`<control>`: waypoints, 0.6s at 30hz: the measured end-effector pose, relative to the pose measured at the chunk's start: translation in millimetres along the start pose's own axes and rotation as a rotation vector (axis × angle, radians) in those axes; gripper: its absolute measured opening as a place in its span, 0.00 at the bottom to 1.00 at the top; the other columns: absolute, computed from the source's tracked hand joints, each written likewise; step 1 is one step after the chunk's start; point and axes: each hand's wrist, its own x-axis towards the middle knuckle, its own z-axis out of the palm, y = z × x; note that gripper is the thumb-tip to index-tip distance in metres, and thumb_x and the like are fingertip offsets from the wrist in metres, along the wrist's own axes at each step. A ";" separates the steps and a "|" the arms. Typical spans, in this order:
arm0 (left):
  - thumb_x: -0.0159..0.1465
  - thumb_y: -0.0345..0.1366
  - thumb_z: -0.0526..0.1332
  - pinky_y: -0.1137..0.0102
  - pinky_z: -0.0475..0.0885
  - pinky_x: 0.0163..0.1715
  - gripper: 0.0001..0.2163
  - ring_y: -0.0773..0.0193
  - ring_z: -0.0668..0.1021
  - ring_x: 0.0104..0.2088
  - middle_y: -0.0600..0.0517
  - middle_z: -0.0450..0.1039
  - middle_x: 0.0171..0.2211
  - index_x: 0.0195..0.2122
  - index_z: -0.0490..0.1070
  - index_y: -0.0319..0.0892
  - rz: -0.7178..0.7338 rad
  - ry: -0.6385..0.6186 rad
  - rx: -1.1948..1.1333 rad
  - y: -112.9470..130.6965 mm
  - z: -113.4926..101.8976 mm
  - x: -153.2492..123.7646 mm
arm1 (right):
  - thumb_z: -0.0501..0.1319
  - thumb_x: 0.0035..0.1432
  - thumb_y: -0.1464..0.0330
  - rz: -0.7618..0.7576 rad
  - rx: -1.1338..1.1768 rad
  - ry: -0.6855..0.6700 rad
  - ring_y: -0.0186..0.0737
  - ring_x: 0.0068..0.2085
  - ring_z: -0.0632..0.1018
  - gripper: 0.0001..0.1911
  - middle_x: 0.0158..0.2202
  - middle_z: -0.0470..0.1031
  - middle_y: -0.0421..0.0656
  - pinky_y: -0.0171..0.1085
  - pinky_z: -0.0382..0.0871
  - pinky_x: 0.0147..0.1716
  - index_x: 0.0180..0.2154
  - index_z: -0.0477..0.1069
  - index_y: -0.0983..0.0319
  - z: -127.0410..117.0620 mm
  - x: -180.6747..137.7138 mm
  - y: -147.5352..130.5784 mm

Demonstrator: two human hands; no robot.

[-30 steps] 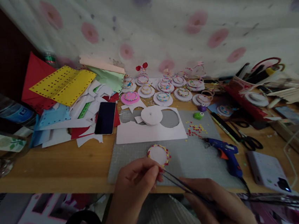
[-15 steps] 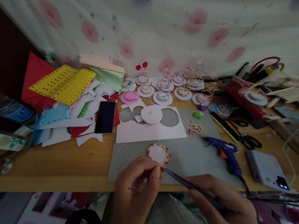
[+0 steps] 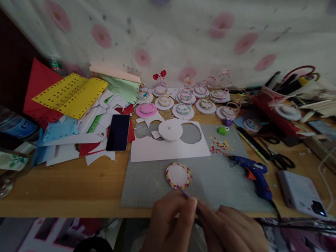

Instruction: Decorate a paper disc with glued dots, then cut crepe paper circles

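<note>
Wooden table, grey mat, paper scraps, scissors, white box, cluttered right end.

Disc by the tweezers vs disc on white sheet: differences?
The near disc has a coloured bead rim; the far disc is plain white. The near disc lies on the grey mat with the tweezers tip at its edge; the far disc sits on the white sheet. Both round.

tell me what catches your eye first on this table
The eye lands first on the white disc rimmed with coloured beads on the grey mat, where the left hand and right hand meet around a thin tool pointing at its rim. Behind it, similar decorated discs cluster by the wall, and a yellow punched sheet tops the paper pile at left.
</note>
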 end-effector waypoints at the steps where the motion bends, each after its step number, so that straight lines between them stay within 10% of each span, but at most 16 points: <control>1: 0.67 0.47 0.54 0.73 0.67 0.27 0.19 0.64 0.70 0.25 0.53 0.66 0.22 0.22 0.69 0.43 -0.032 0.018 0.009 -4.0 2.9 -1.9 | 0.57 0.58 0.80 -0.066 0.014 -0.017 0.36 0.22 0.77 0.19 0.26 0.81 0.42 0.33 0.70 0.21 0.50 0.72 0.64 3.0 0.6 1.3; 6: 0.64 0.56 0.54 0.70 0.66 0.28 0.22 0.62 0.70 0.26 0.51 0.69 0.23 0.24 0.71 0.43 -0.166 0.103 0.021 -14.6 3.6 -0.2 | 0.53 0.66 0.67 -0.004 0.120 -0.158 0.38 0.25 0.76 0.14 0.26 0.76 0.42 0.34 0.69 0.24 0.50 0.70 0.63 -5.2 -2.2 21.0; 11: 0.66 0.57 0.47 0.71 0.59 0.24 0.27 0.65 0.65 0.22 0.55 0.60 0.19 0.22 0.68 0.42 -0.175 -0.114 -0.065 -11.4 -13.3 9.2 | 0.53 0.63 0.55 0.638 -0.265 0.031 0.49 0.33 0.76 0.20 0.34 0.74 0.50 0.43 0.70 0.32 0.42 0.72 0.64 -29.4 -20.5 92.3; 14: 0.67 0.57 0.46 0.70 0.58 0.24 0.27 0.66 0.63 0.21 0.56 0.59 0.19 0.21 0.66 0.42 -0.155 -0.153 -0.034 -14.8 -22.0 9.3 | 0.48 0.57 0.44 0.895 -0.696 -0.077 0.69 0.44 0.74 0.38 0.36 0.72 0.63 0.58 0.67 0.42 0.44 0.71 0.74 -27.3 -40.5 135.2; 18: 0.69 0.53 0.45 0.70 0.58 0.26 0.26 0.65 0.64 0.23 0.55 0.60 0.20 0.21 0.64 0.43 -0.123 -0.178 0.017 -23.1 -29.1 6.8 | 0.50 0.53 0.42 1.124 -0.697 -0.225 0.77 0.47 0.73 0.43 0.40 0.71 0.70 0.60 0.67 0.44 0.45 0.69 0.77 -15.1 -67.0 162.9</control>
